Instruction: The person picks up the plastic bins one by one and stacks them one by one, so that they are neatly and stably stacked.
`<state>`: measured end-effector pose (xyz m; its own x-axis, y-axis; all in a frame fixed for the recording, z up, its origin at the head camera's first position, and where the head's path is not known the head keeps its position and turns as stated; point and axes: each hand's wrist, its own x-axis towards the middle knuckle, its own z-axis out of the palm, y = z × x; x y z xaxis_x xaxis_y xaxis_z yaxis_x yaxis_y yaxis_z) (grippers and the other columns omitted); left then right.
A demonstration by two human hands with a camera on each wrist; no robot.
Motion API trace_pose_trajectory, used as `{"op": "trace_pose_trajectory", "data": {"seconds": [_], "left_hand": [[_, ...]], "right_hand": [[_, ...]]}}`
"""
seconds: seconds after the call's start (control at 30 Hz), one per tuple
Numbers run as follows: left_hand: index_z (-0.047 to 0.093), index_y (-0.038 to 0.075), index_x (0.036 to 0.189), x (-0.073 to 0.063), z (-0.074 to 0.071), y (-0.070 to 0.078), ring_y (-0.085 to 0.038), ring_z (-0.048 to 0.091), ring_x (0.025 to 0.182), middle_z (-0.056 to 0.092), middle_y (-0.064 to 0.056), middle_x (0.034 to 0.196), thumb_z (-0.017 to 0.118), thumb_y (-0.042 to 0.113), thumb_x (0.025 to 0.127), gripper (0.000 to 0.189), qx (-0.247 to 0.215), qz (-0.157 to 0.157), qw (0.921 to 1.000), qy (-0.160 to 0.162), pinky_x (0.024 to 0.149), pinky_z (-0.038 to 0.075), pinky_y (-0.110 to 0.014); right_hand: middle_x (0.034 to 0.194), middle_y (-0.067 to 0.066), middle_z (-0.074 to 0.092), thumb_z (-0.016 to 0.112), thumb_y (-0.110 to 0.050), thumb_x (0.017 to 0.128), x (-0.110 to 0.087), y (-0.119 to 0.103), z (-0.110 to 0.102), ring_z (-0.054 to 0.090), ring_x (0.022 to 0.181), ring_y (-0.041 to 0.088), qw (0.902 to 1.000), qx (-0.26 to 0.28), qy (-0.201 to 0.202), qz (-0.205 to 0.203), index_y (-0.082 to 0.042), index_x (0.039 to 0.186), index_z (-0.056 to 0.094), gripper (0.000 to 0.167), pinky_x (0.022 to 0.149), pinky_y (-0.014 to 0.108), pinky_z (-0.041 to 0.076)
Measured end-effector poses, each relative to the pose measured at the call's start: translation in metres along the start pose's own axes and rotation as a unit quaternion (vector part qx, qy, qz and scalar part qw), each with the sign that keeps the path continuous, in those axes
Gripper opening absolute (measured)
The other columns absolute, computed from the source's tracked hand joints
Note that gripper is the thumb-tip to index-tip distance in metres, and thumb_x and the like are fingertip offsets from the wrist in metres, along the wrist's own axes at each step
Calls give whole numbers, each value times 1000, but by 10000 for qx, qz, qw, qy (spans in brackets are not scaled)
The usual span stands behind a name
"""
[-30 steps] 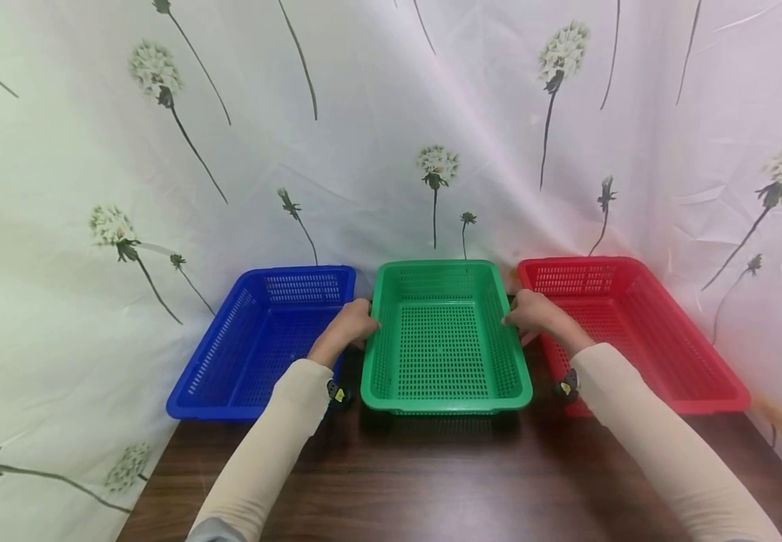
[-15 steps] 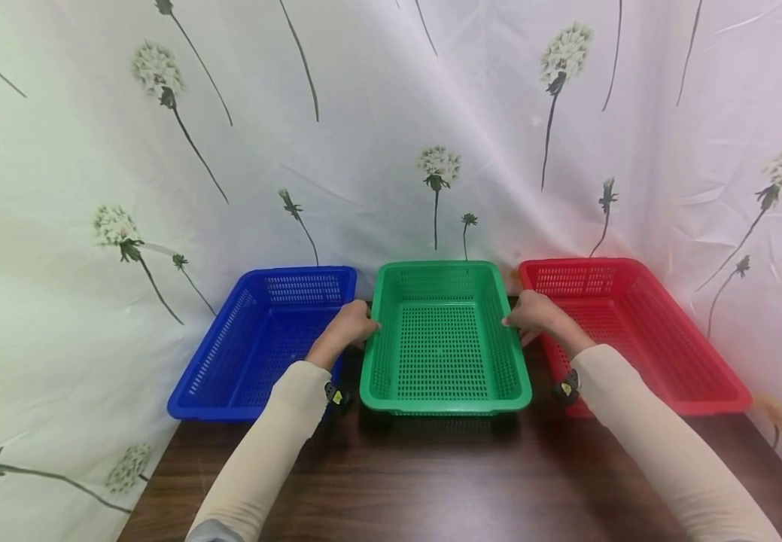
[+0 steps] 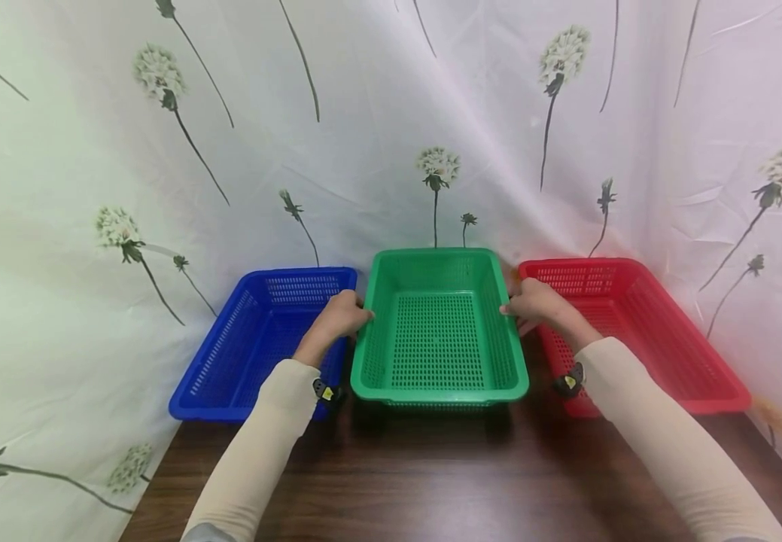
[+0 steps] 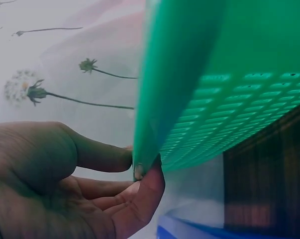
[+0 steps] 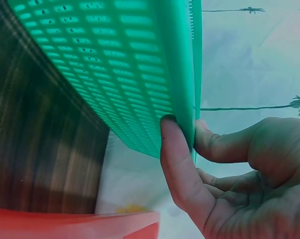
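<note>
A green plastic basket [image 3: 438, 395] with slotted sides and floor is in the middle of the head view, between both hands. My left hand [image 3: 339, 315] pinches its left rim, thumb on top and curled fingers beneath, as the left wrist view shows at the green rim [image 4: 149, 124]. On the opposite side my right hand [image 3: 538, 302] pinches the right rim; in the right wrist view a finger [image 5: 182, 169] lies under that rim and the thumb over it. Nothing lies inside the basket. Dark shadows show on the table below its near edge.
A blue basket [image 3: 221, 413] stands on the left and a red basket [image 3: 709, 405] on the right, both on the dark wooden table [image 3: 391, 482]. Behind them hangs a white curtain [image 3: 363, 150] printed with dandelions.
The green basket has risen slightly and shifted a little to the left, with both hands moving along on its rims. The blue and red baskets have stayed where they were.
</note>
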<state>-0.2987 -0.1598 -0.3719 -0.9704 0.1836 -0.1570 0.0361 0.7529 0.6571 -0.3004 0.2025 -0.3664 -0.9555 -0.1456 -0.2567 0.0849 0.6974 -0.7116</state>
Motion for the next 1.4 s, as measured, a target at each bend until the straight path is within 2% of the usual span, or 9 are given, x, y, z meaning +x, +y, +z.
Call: {"op": "trace_pose_trajectory", "data": {"seconds": [0.07, 0.2, 0.43, 0.7, 0.87, 1.27, 1.4], "left_hand": [[67, -13, 126, 0, -3, 1, -26, 74, 78, 73, -28, 106, 57, 13, 109, 33, -19, 3, 10000, 33, 77, 66, -46], [62, -13, 137, 1, -9, 1, -33, 77, 93, 71, -30, 118, 56, 13, 109, 38, -153, 61, 9998, 88, 84, 66, -47], [53, -12, 148, -3, -24, 8, -38, 77, 106, 69, -32, 128, 57, 14, 110, 47, -487, 67, 9986, 173, 83, 67, -39], [53, -11, 150, -10, -39, 15, -37, 78, 106, 71, -31, 128, 59, 16, 109, 49, -586, 67, 9978, 314, 83, 67, -38], [53, -10, 150, -14, -47, 14, -38, 77, 107, 70, -31, 130, 59, 17, 109, 50, -582, 91, 9976, 368, 86, 67, -40], [53, -10, 150, -29, -71, 10, -37, 76, 110, 68, -32, 133, 59, 21, 110, 51, -717, 177, 9956, 568, 91, 65, -42], [55, -9, 148, -35, -79, 8, -36, 74, 111, 66, -31, 136, 60, 24, 109, 52, -692, 85, 9954, 660, 97, 63, -47]], "right_hand": [[113, 31, 70, 69, -14, 104, -1, -3, -2, 81, 84, 33, 10000, 45, 2, 35, 15, 128, 57, 39, 79, 47, 68], [112, 32, 70, 68, -14, 105, -6, -10, -7, 81, 86, 35, 9999, 164, 7, 0, 16, 127, 57, 38, 80, 47, 68], [116, 30, 70, 68, -18, 105, -11, -20, -17, 80, 91, 33, 9992, 374, -70, -134, 14, 127, 58, 40, 87, 49, 66], [122, 31, 70, 64, -12, 106, -16, -30, -24, 80, 95, 34, 9966, 662, -251, -420, 13, 134, 57, 38, 89, 51, 66], [126, 31, 67, 62, -12, 107, -17, -38, -26, 79, 96, 31, 9955, 746, -392, -432, 13, 136, 58, 39, 88, 48, 66], [116, 25, 71, 62, -14, 107, -17, -58, -27, 78, 91, 27, 9942, 883, -445, -411, 15, 130, 61, 37, 85, 42, 67], [114, 23, 72, 61, -14, 108, -17, -64, -25, 77, 91, 25, 9932, 949, -501, -461, 13, 129, 62, 35, 85, 41, 67]]}}
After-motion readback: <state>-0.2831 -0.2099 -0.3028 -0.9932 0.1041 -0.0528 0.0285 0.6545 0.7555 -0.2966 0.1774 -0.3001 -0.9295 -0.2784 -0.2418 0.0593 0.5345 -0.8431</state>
